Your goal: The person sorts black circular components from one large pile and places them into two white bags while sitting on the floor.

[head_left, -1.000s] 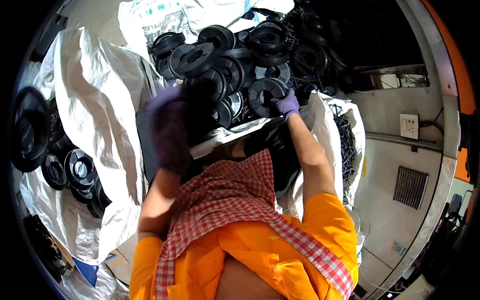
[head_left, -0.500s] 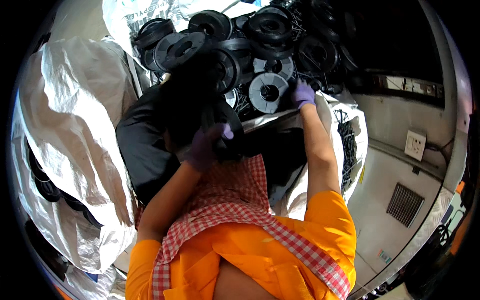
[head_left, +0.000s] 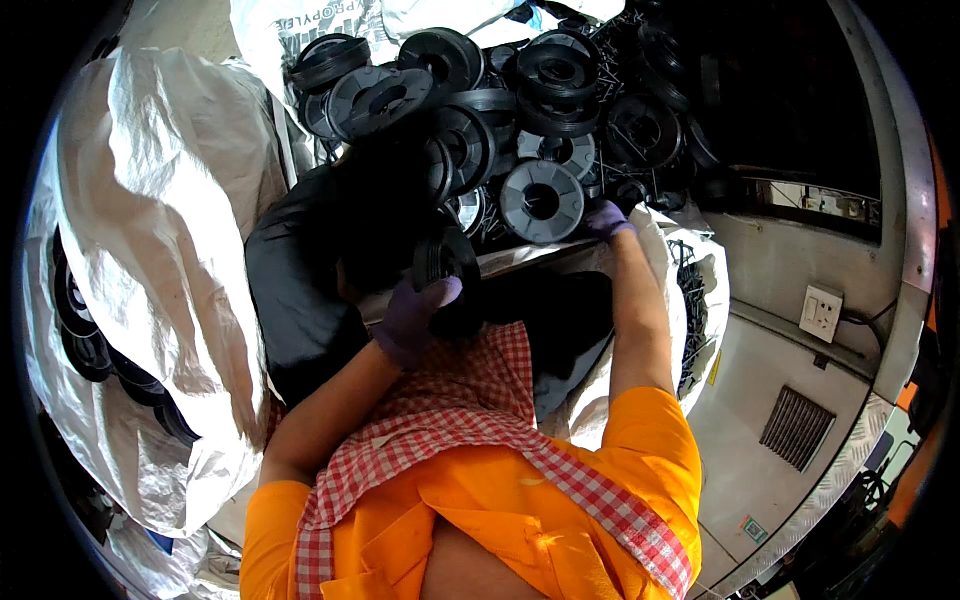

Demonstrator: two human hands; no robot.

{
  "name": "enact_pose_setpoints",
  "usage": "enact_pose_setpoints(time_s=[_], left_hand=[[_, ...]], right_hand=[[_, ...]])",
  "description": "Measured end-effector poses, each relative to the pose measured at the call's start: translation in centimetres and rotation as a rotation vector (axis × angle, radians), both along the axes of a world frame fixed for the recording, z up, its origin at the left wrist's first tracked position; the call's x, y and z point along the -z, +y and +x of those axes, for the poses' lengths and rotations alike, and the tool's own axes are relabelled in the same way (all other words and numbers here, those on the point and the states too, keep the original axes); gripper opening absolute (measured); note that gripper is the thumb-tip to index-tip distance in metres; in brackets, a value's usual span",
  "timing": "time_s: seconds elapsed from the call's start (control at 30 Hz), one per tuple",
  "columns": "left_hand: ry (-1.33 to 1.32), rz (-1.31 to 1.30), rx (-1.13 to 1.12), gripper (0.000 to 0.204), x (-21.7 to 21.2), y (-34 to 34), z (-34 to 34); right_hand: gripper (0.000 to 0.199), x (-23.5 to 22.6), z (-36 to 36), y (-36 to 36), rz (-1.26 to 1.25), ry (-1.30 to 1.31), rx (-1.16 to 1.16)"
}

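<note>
My left hand (head_left: 412,318), in a purple glove, grips a black plastic spool (head_left: 446,262) close to my chest, above a red checked cloth. My right hand (head_left: 606,218), also gloved, reaches out to the near edge of a heap of black spools (head_left: 470,110). Its fingers curl beside a grey-black spool (head_left: 541,200) lying flat at the heap's front; whether they grip it is hidden. A person in black clothing (head_left: 300,300) bends low just left of my left hand.
A big white woven sack (head_left: 170,230) stands at the left with more black spools (head_left: 80,340) behind it. Another white sack (head_left: 700,300) holds tangled black parts at the right. A grey wall with a socket (head_left: 822,312) and a vent grille (head_left: 797,428) lies further right.
My left hand has come down from the heap to my chest and now holds a black spool. The person in black has leaned in from the left. My right hand has stayed at the heap's edge.
</note>
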State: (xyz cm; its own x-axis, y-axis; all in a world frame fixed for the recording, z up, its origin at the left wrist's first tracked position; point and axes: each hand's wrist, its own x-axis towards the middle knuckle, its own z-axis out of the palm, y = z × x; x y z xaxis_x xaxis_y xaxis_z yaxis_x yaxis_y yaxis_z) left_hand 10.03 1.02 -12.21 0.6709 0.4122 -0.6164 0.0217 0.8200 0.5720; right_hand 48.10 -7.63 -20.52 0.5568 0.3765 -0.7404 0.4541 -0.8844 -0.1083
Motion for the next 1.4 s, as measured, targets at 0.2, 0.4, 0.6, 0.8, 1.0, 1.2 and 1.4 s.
enact_pose_setpoints(time_s=[0.2, 0.4, 0.6, 0.8, 1.0, 1.2, 1.4], left_hand=[[-0.027, -0.165, -0.045, 0.05, -1.4, -0.1, 0.1], [0.033, -0.142, -0.091, 0.031, -1.5, 0.6, 0.4], [0.024, -0.115, -0.096, 0.028, -1.9, 1.0, -0.1], [0.121, 0.107, -0.045, 0.028, -4.2, 0.7, -0.1], [-0.066, 0.185, -0.207, 0.032, -5.6, 0.2, 0.0], [-0.244, 0.076, 0.096, 0.038, -8.7, 2.1, -4.1], [-0.146, 0.116, 0.16, 0.058, -7.2, 1.0, -5.4]], right_hand=[[0.037, 3.3, 2.9, -0.5, 0.31, -0.421, -0.058], [0.03, 11.2, 4.4, -1.9, -0.045, -0.689, -0.36], [0.031, 7.3, 2.0, 0.4, -0.27, -0.715, -0.571], [0.023, -0.6, -1.2, 0.8, 0.658, -0.149, 0.339], [0.013, -11.3, -18.3, 2.4, 1.308, 0.169, -0.124], [0.014, -14.2, -23.8, 1.7, 1.339, 0.265, -0.878], [0.057, -15.3, -25.8, 0.3, 1.194, 0.197, -0.451]])
